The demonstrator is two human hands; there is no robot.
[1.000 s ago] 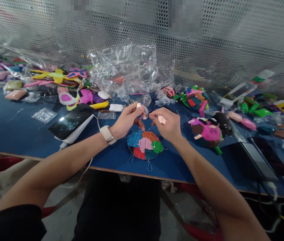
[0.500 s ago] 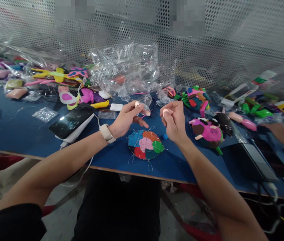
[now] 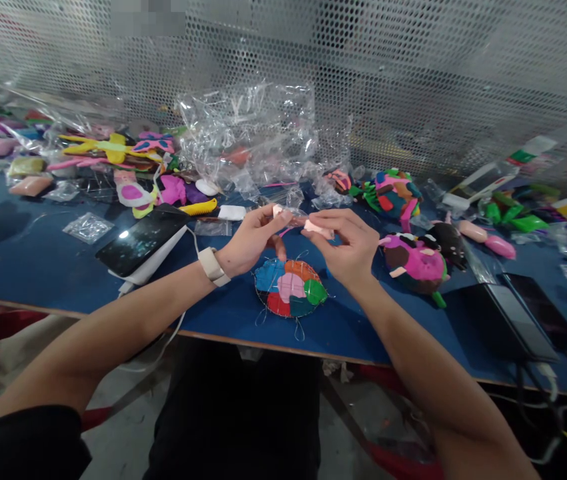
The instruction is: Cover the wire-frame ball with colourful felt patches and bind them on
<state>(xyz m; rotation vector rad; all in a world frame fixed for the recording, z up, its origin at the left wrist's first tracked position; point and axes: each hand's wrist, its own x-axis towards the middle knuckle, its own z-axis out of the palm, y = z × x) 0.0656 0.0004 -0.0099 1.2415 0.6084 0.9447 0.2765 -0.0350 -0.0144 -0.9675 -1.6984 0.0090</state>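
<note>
My left hand [image 3: 253, 238] and my right hand [image 3: 347, 245] meet fingertip to fingertip just above a round wire disc [image 3: 289, 288] filled with patches of coloured clay. Both hands pinch a small pale pink piece of clay [image 3: 313, 228] with clear wrap round it. The left wrist wears a pale watch [image 3: 212, 266]. The disc lies flat on the blue table [image 3: 38, 260], close to its front edge.
A phone [image 3: 138, 241] lies left of my hands, a dark tablet [image 3: 513, 320] to the right. Clay figures [image 3: 416, 260], clay packs and crumpled clear plastic [image 3: 253, 140] crowd the back of the table before a perforated metal screen.
My right hand had pulled up and away from the left half a second ago; now it has come back and both pinch the pink piece. Another person's arm at the right edge has left the view.
</note>
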